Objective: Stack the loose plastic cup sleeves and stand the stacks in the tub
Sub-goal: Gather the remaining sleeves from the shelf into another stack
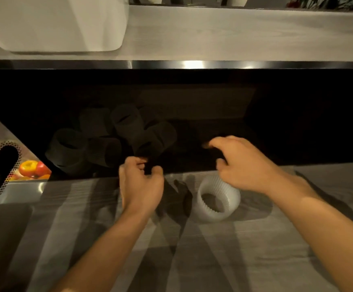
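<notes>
Several black ribbed cup sleeves (pixel 127 125) lie loose in a dark recess below the counter's metal edge. My left hand (pixel 141 182) reaches in at the recess's front and pinches the near rim of one black sleeve (pixel 158 138) that lies tilted. My right hand (pixel 242 163) hovers to the right with its fingers curved over a very dark spot; whether it holds anything is hidden by the darkness. A white ribbed sleeve (pixel 219 199) lies on its side on the grey surface just below my right hand. The white tub (pixel 53 24) stands at the far left on the upper counter.
A shiny metal strip (pixel 192 64) edges the upper counter above the recess. At the left, a perforated metal panel (pixel 5 165) borders a bin of red and yellow fruit (pixel 32 168). Striped shadows fall across the near grey surface (pixel 213 249).
</notes>
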Tool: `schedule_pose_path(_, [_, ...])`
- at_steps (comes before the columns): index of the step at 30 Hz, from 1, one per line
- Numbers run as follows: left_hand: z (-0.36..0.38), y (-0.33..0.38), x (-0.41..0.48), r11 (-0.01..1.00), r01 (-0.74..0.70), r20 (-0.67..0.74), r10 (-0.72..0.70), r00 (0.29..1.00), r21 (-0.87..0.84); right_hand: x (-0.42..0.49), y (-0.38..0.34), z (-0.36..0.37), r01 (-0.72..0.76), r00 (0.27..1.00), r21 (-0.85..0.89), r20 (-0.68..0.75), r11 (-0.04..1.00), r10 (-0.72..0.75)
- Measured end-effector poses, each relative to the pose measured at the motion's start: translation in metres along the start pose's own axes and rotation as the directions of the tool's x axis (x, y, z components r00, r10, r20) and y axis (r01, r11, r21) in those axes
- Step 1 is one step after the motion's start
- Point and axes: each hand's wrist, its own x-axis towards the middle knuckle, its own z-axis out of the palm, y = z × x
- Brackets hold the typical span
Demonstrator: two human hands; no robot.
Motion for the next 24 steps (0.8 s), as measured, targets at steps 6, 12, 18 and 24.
schedule_pose_path(6, [-0.009,0.006,0.03,0.984,0.088,-0.07,-0.078,0.994,0.152,0.076,-0.044,0.024,0.017,0.958,-0.114,0.286,0.993,0.016])
schedule_pose_path(12, [0.004,0.018,0.052,0.922,0.369,0.015,-0.37,0.929,-0.118,0.132,-0.041,0.052,0.198,0.974,-0.053,0.119,0.979,-0.191])
schedule_pose_path(18, [0.013,0.018,0.066,0.969,0.244,0.013,-0.244,0.97,0.03,0.137,-0.021,0.071,0.133,0.99,-0.091,0.066,0.987,-0.127])
schedule_pose_path(24, [0.007,0.018,0.052,0.982,0.187,0.069,-0.19,0.979,0.039,0.115,-0.013,0.052,0.149,0.986,-0.039,0.086,0.988,-0.145])
